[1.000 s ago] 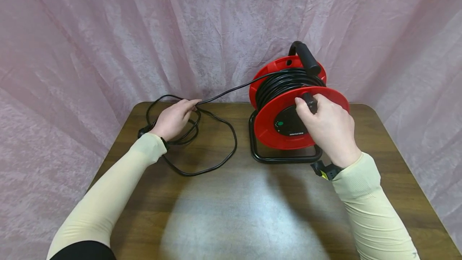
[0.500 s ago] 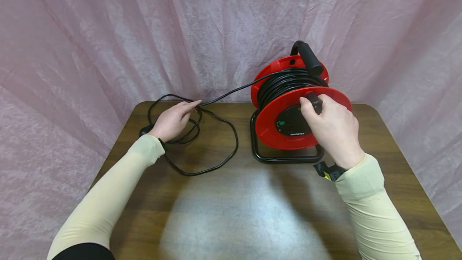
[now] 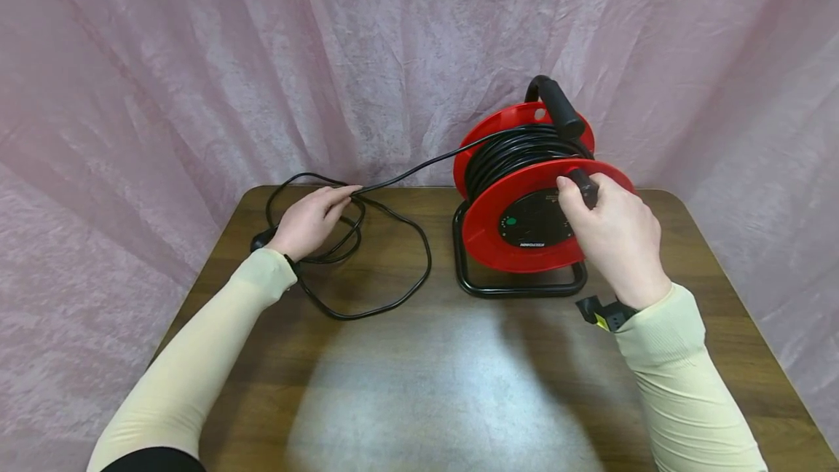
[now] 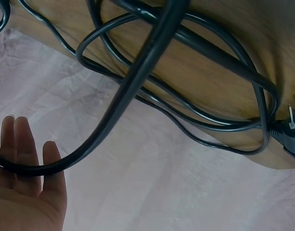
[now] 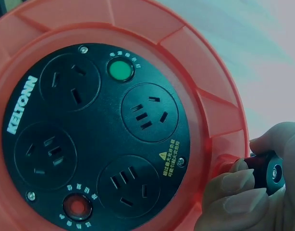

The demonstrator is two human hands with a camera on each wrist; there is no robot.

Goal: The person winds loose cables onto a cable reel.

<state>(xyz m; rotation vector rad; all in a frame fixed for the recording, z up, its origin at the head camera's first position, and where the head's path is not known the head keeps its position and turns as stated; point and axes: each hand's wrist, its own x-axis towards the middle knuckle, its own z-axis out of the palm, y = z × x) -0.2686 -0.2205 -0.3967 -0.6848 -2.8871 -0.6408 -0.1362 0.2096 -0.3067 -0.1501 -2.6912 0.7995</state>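
Observation:
A red cable reel (image 3: pixel 485 228) with a black centre panel of sockets stands at the right rear of the table, wound with black cable (image 3: pixel 507 155). My right hand (image 3: pixel 616 235) grips the black crank knob (image 3: pixel 582 186) on its near disc; in the right wrist view the fingers (image 5: pixel 239 199) curl round the knob's side. At the left, my left hand (image 3: pixel 308 221) supports the cable leading to the reel. In the left wrist view that cable (image 4: pixel 133 79) lies across its nearly straight fingers (image 4: pixel 25 139); the thumb is out of that view.
Loose loops of cable (image 3: pixel 429 261) lie on the wooden table (image 3: pixel 419 377) around the left hand, with a black plug (image 3: pixel 260 240) at their left end. The reel has a black tube stand (image 3: pixel 518 290) and a top carrying handle (image 3: pixel 557 108). A pink curtain (image 3: pixel 406 57) hangs behind.
My right hand has moved a little to the right with the crank knob, and the reel's discs have turned slightly clockwise. The left hand and the loose loops stay nearly in place.

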